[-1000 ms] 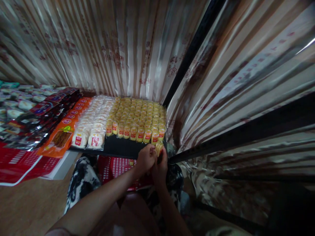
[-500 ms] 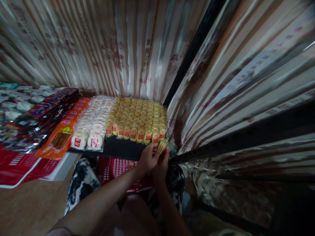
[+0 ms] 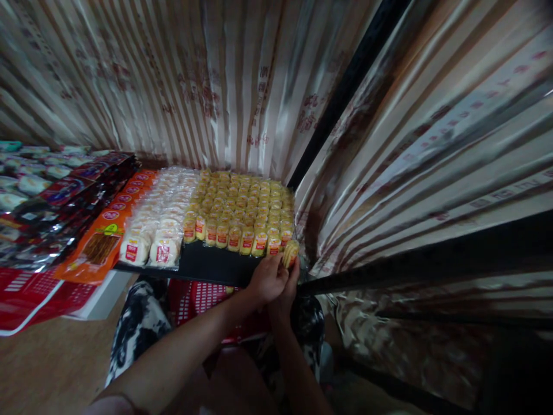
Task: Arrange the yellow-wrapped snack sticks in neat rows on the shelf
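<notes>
Right hand [image 3: 288,288] mostly hidden behind left hand [image 3: 266,280]. Yellow packet [image 3: 290,253] partly covered by fingers [image 3: 283,271], label unreadable. Red basket [image 3: 203,297] half concealed under black tray [image 3: 207,266]. Left packets [image 3: 17,190] cut off, blurred.

White buns [image 3: 149,239] in wrappers lay left of the yellow rows, beside orange packets [image 3: 106,233]. Striped curtains [image 3: 194,86] hung behind. A red basket [image 3: 203,300] sat below.

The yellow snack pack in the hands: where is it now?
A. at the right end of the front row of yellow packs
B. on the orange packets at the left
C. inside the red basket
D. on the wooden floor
A: both hands hold the yellow pack at the front right corner of the black tray, beside the row's last pack.
</notes>
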{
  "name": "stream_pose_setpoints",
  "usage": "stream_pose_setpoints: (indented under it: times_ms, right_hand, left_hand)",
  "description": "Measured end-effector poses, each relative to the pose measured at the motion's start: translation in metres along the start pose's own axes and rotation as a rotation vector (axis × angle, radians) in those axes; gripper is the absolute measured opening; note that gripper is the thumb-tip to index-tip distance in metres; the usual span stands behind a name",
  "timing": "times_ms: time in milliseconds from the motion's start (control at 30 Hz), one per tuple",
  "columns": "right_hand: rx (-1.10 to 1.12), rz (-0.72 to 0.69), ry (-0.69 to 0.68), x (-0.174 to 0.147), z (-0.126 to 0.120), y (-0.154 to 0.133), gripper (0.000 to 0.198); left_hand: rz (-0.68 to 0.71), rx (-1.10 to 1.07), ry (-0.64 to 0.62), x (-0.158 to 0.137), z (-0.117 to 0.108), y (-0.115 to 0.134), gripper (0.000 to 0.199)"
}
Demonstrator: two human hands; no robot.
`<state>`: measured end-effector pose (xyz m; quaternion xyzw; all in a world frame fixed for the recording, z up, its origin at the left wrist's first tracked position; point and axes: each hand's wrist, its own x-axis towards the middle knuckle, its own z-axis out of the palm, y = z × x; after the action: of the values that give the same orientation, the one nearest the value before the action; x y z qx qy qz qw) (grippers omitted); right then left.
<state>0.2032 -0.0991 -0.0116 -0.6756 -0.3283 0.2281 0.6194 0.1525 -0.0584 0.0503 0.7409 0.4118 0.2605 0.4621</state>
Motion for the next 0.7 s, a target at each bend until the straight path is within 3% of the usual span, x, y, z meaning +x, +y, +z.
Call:
stream_pose_setpoints:
  times_ms: [167,367,700]
  right_hand:
    - [-0.095,0.050,0.097,0.009,-0.005,0.006,0.063]
    - [-0.146,0.047,0.059,0.018,-0.009,0.018,0.057]
    - [-0.362,-0.197,0.070,0.011,-0.011,0.008,0.052]
  left_hand:
    - [0.020,-0.054,0.005,-0.001,0.004,0.002,0.054]
    - [-0.002,-0.068,0.027,-0.004,0.006,0.000,0.051]
    - [0.067,-0.054,0.103,-0.007,0.011,-0.010,0.041]
